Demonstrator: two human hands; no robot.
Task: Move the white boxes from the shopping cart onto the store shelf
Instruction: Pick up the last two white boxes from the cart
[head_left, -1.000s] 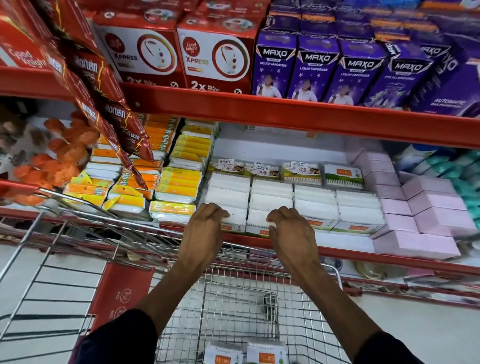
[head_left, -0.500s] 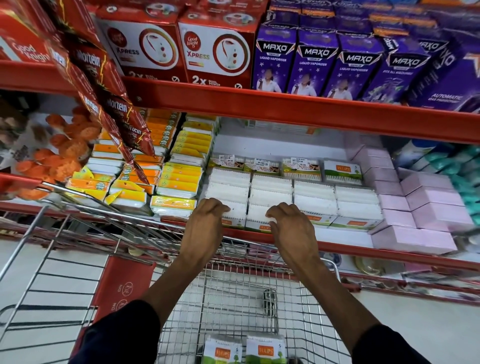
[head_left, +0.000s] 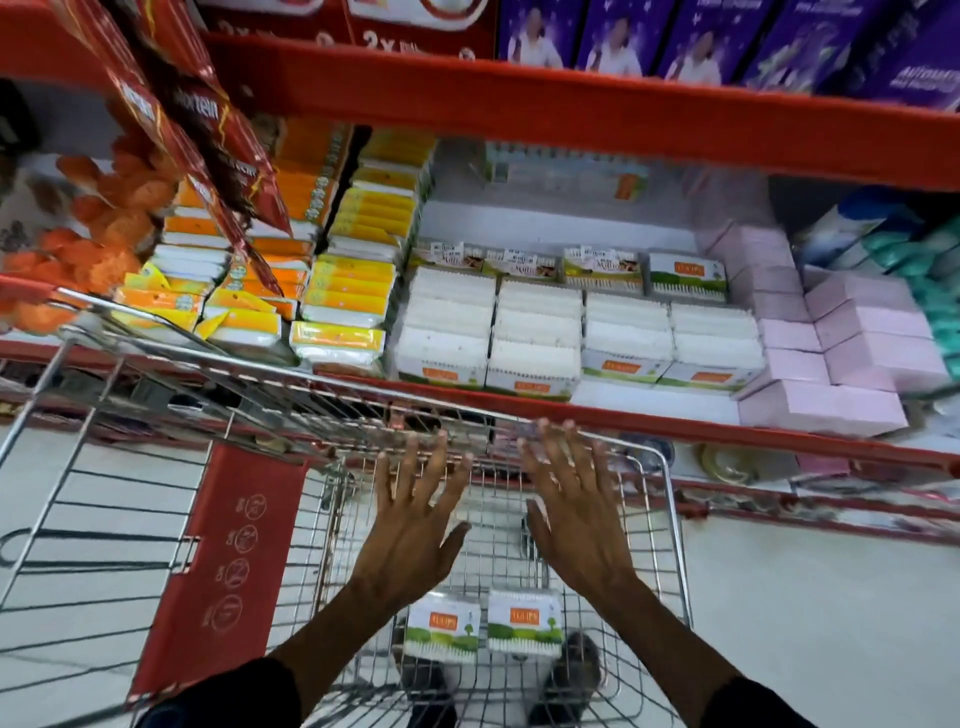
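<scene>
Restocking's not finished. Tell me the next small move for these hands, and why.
Probably lower both hands onto the two white boxes in the cart. The left hand and right hand are open and empty above them, and the shelf has bare space in front.

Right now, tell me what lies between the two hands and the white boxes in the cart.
Head view: nothing but air between the open left hand, right hand and two white boxes.
</scene>
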